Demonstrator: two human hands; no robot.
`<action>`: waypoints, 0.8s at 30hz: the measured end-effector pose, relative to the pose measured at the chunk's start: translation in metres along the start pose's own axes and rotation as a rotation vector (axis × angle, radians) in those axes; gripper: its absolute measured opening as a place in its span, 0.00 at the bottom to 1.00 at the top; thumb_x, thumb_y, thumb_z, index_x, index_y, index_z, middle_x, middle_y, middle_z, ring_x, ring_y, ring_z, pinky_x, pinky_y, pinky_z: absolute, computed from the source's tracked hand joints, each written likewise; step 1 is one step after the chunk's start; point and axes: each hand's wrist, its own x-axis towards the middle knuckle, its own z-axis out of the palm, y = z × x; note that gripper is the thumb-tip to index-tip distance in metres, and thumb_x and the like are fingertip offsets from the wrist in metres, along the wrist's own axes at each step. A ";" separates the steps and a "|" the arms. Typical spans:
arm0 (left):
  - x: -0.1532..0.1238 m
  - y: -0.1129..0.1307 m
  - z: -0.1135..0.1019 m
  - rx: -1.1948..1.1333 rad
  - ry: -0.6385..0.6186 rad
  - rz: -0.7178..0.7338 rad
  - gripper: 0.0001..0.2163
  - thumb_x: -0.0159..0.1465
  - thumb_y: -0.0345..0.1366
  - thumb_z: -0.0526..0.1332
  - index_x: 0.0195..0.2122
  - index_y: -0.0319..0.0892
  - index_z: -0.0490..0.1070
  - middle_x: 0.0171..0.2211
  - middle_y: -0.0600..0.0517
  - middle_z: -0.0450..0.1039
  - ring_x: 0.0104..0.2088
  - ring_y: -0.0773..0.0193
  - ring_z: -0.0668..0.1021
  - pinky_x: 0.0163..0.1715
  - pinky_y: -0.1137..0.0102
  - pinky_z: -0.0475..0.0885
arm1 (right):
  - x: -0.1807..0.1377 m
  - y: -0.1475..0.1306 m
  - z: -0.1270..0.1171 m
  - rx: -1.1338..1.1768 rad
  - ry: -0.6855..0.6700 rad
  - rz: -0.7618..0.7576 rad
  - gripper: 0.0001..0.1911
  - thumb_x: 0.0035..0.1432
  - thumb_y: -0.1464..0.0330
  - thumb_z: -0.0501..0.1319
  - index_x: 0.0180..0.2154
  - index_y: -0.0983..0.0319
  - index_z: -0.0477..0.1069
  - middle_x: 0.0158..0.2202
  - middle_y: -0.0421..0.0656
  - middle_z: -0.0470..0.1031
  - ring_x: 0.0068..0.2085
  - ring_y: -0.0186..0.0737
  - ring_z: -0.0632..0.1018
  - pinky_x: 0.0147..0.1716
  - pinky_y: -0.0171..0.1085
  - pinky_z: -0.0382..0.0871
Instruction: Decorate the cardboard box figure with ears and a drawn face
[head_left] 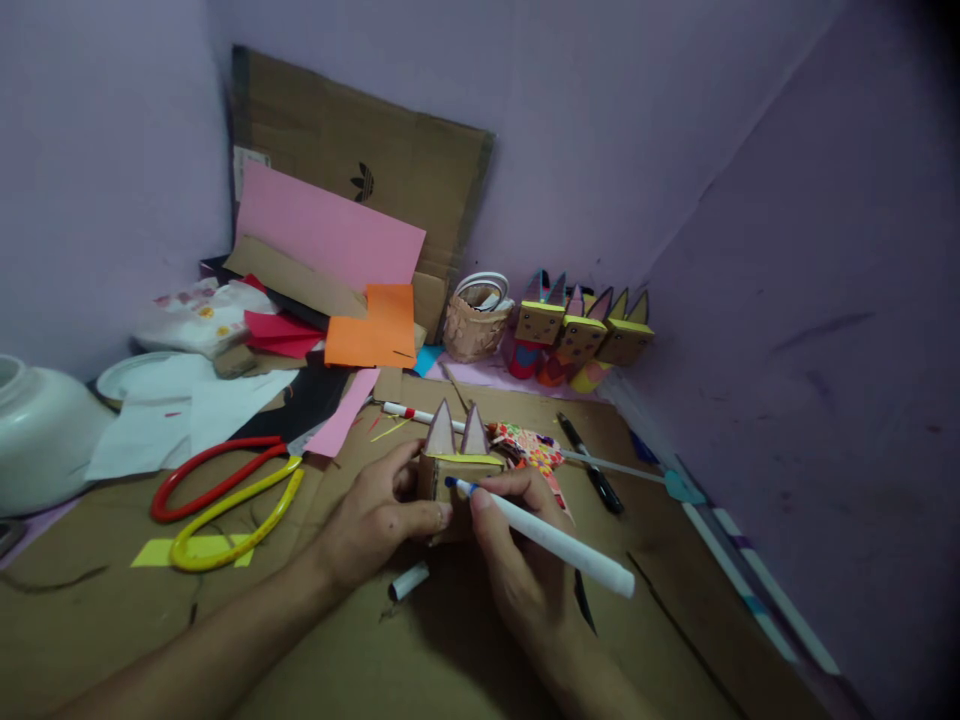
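My left hand [382,520] grips the left side of a small cardboard box [469,470] with two pointed paper ears on its top edge and a yellow strip below them. My right hand [517,560] is closed around a white marker pen [555,537], whose blue tip meets the box's front face at a dark blue spot. A short white pen cap [409,581] lies on the cardboard below the box. Behind my right hand is a piece of flowered paper [531,447], partly hidden. The fingers behind the box are out of sight.
Scissors [217,500] with red and yellow handles lie at left, near a white jar [45,435]. A black marker [591,465] is at right. Behind stand several eared cardboard figures [581,335], a small basket [474,328], and piled coloured paper [371,335] against the wall.
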 end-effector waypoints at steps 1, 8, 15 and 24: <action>0.000 0.000 0.000 0.006 0.002 0.005 0.31 0.45 0.33 0.68 0.52 0.40 0.68 0.41 0.49 0.78 0.43 0.51 0.77 0.40 0.64 0.72 | 0.000 -0.001 0.000 -0.008 -0.002 -0.003 0.05 0.61 0.65 0.60 0.32 0.58 0.70 0.24 0.37 0.70 0.25 0.35 0.70 0.24 0.33 0.61; 0.000 0.000 0.001 0.034 0.016 0.008 0.29 0.45 0.33 0.67 0.51 0.41 0.69 0.41 0.49 0.78 0.43 0.51 0.77 0.42 0.63 0.71 | 0.001 -0.002 0.000 0.003 -0.009 -0.025 0.05 0.60 0.65 0.60 0.33 0.58 0.71 0.25 0.38 0.72 0.25 0.35 0.72 0.24 0.33 0.63; 0.000 0.000 0.001 0.008 0.021 0.004 0.30 0.44 0.32 0.67 0.52 0.39 0.67 0.40 0.49 0.78 0.41 0.54 0.76 0.39 0.65 0.71 | -0.001 -0.003 0.001 0.013 -0.039 -0.008 0.04 0.60 0.65 0.60 0.34 0.58 0.72 0.27 0.38 0.74 0.27 0.35 0.74 0.26 0.33 0.66; -0.002 0.000 0.000 0.019 0.015 0.015 0.30 0.45 0.33 0.67 0.52 0.39 0.66 0.39 0.50 0.77 0.39 0.57 0.76 0.38 0.66 0.71 | 0.000 -0.005 -0.002 -0.012 -0.081 0.011 0.03 0.60 0.66 0.60 0.34 0.58 0.71 0.27 0.37 0.73 0.27 0.34 0.73 0.26 0.32 0.64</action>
